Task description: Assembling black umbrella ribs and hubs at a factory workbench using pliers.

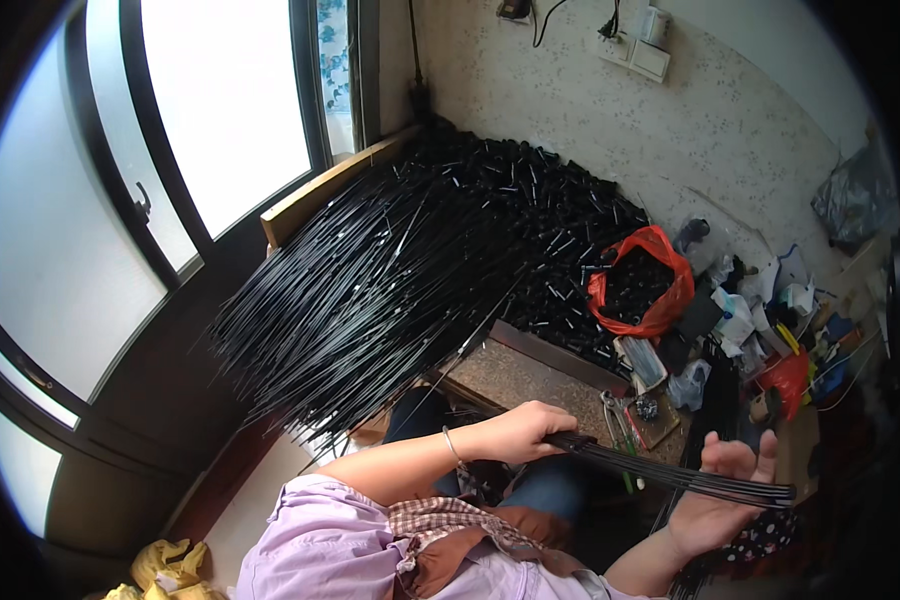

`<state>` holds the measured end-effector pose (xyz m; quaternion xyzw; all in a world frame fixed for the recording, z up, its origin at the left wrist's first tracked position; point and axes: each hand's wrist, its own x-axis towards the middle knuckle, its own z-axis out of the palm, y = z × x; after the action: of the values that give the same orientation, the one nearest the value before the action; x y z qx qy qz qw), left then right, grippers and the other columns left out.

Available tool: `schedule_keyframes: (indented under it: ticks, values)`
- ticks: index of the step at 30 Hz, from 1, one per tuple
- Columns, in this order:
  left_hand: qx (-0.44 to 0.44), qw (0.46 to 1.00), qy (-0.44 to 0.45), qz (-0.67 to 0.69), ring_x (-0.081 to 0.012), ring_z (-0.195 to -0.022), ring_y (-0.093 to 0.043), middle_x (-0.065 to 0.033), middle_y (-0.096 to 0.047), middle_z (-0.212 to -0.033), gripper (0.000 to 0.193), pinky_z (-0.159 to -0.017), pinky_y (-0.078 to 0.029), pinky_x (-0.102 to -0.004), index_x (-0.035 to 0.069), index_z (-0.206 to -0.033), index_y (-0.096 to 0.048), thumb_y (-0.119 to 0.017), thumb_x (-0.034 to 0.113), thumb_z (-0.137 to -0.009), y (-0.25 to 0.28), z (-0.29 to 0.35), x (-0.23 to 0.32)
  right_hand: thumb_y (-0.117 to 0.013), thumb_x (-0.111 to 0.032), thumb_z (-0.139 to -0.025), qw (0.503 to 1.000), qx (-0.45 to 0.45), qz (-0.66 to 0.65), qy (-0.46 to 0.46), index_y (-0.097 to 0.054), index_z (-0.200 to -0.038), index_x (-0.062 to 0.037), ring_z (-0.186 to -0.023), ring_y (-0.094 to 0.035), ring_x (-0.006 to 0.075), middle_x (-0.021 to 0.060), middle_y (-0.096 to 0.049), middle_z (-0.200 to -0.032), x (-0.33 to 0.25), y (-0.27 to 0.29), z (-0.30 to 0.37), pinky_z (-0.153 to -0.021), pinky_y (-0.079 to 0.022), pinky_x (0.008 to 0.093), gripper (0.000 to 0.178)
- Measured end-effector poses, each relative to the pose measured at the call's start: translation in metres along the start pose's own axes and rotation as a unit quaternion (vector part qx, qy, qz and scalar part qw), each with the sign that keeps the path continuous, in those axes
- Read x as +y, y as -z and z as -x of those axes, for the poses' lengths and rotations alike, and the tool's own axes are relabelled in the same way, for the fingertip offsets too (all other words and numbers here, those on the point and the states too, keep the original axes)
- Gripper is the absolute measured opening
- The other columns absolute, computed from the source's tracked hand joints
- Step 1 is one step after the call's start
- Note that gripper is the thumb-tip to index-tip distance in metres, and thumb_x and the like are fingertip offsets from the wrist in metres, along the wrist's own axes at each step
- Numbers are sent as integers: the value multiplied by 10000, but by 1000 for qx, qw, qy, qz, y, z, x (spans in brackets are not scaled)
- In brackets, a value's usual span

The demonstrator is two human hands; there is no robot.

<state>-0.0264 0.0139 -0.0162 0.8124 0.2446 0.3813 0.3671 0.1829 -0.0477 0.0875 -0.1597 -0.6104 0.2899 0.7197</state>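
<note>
Left hand (540, 432) gripping black rods (660, 467), right hand (720, 514) spread against them, any print on clutter (735, 322) unreadable

Remotely, I see slim black rods (662, 469) bunched lengthwise, gripped in the left hand (530, 431) and crossing the right hand (716, 513).

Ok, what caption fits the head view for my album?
The left hand holds thin black rods across the open right hand.
</note>
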Motion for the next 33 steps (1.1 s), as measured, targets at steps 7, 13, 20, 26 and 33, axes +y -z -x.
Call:
schedule_keyframes:
  ticks: [7, 13, 20, 26, 33]
  values:
    - [499, 743, 56, 443, -117, -589, -383, 6, -400, -629, 320, -631, -402, -275, 67, -747, -445, -475, 338, -914, -3, -35, -5, -392, -462, -908, 727, -20, -320, -607, -453, -1207, 19, -985, -578, 295, 187, -580, -1082, 141, -45, 103, -886, -432, 360, 570]
    - [348, 615, 157, 690, -228, -1125, -465, -134, -521, -1160, 419, -1023, -277, -382, 41, -1122, -469, -410, 398, -911, -55, -23, -7, -433, -355, -920, 824, 405, -262, -298, -533, -954, -42, -760, -552, 169, 45, -563, -822, 174, 11, 2, -826, -461, 363, 331]
    - [-46, 959, 23, 279, -254, -977, -583, -163, -617, -998, 551, -914, -402, -383, -55, -1107, -550, -715, 309, -728, 3, -16, 52, -380, -272, -950, 974, 96, -133, -158, -504, -982, -12, -554, -531, 146, 71, -537, -669, 115, -6, -11, -632, -521, 356, 289]
    - [207, 973, -101, -29, -265, -986, -587, -175, -586, -1090, 520, -922, -388, -414, -34, -1137, -527, -698, 250, -737, 48, -62, 35, -415, -171, -941, 942, -98, -72, -313, -520, -998, 11, -650, -569, 127, 58, -567, -726, 160, -14, 72, -679, -489, 274, 217]
    - [28, 984, 124, 124, -147, -808, -636, -67, -666, -768, 154, -1071, -209, -419, -4, -932, -631, -568, 107, -844, 36, -42, -2, -437, -204, -936, 893, -105, -217, -381, -523, -1074, 21, -776, -598, 151, 78, -603, -843, 177, -16, 97, -714, -486, 271, 278]
